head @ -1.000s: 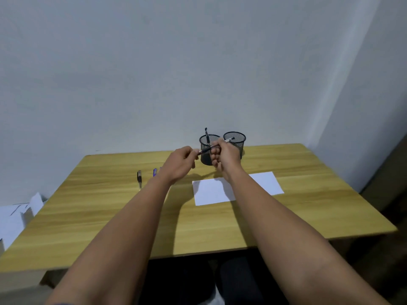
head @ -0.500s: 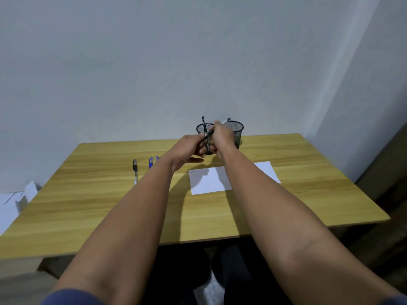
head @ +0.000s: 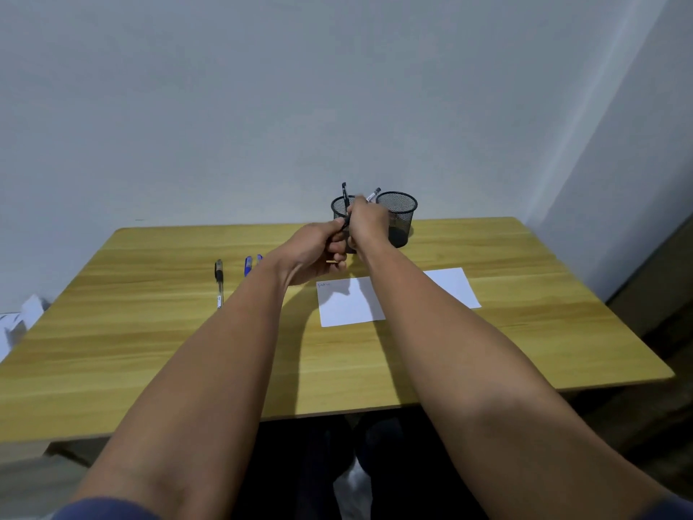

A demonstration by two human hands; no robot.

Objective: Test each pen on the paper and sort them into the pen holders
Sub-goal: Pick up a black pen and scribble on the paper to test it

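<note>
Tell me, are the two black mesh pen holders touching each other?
Cannot tell. In the head view the right hand hides the spot where the left holder meets the right holder.

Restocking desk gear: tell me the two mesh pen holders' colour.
Black wire mesh pen holders, head view.

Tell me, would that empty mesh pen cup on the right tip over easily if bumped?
Probably yes: the right pen holder is open wire mesh and looks empty, so likely light. It is taller than its base is wide, so a knock near the rim might topple it; being round, it could then roll on the table.

Two mesh holders (head: 398, 215) block the far edge; paper (head: 446, 285) lies flat.
</note>
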